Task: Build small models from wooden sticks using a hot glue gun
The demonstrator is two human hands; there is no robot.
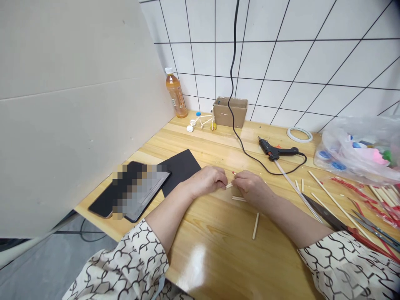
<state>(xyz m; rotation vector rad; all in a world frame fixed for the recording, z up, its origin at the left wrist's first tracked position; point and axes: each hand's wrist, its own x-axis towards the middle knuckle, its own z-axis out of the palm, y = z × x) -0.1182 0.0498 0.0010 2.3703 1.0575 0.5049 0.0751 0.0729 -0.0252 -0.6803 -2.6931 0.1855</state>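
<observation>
Over the middle of the table my left hand (210, 181) is closed in a pinch on a short pale wooden stick (229, 186), which spans the small gap between both hands. My right hand (252, 187) is also closed, its fingertips at the other end of that stick. A small red-tipped piece (233, 172) pokes out above the right fingers; most of it is hidden. Below the right hand lie short sticks (238, 198), partly covered by it. Nearer to me a single short stick (256, 226) rests on the wood.
Left: two phones (146, 196) and black card (181, 166). Back: drink bottle (176, 96), small stick model with bottle-cap wheels (201, 121), cardboard box (229, 114). Right: glue gun (275, 151) with trailing cord, tape roll (299, 134), scissors (325, 212), loose sticks, plastic bag (359, 146).
</observation>
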